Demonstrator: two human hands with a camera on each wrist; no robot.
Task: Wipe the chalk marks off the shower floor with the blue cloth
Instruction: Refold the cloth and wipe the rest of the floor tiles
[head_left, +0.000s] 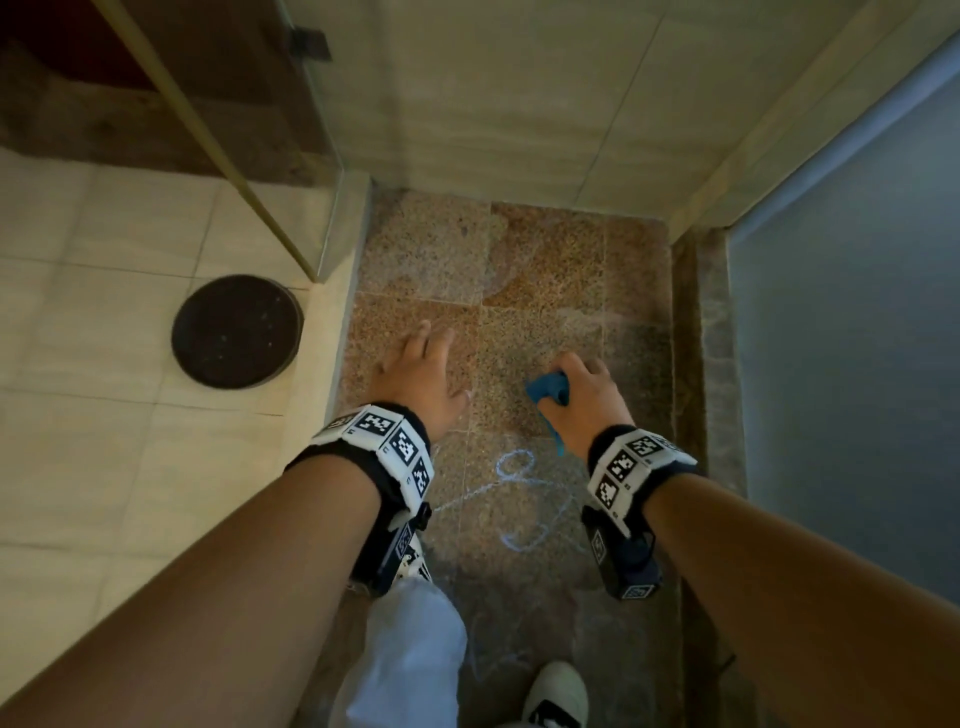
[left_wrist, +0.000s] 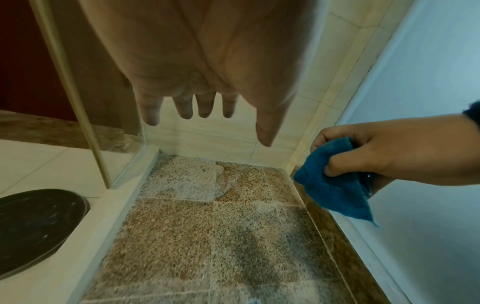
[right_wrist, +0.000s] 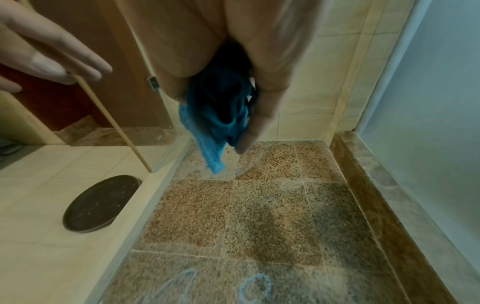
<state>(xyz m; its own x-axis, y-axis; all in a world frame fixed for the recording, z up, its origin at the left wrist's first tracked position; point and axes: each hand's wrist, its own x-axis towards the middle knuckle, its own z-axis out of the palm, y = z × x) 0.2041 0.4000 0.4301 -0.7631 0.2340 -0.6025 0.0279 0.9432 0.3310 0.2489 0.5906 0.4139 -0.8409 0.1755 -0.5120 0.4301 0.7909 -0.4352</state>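
Observation:
The blue cloth (head_left: 548, 391) (left_wrist: 335, 186) (right_wrist: 221, 121) is bunched in my right hand (head_left: 576, 400) (left_wrist: 369, 156), which grips it in the air above the speckled shower floor (head_left: 431, 254) (left_wrist: 182, 236) (right_wrist: 272, 216). A corner of the cloth dangles below the fist. My left hand (head_left: 418, 371) (left_wrist: 207, 82) hovers beside it with fingers spread and holds nothing. Pale blue chalk marks (head_left: 519, 499) (right_wrist: 253, 288), loops and lines, lie on the floor tiles under my wrists. Fainter chalk smears (head_left: 582, 322) show farther in.
A glass panel with a brass edge (head_left: 218, 135) stands at the left of the shower curb (head_left: 332, 332). A dark round drain cover (head_left: 236, 332) sits on the cream tiles outside. A frosted pane (head_left: 852, 338) and stone ledge (head_left: 696, 332) bound the right. My trouser leg (head_left: 410, 654) and shoe (head_left: 558, 693) are below.

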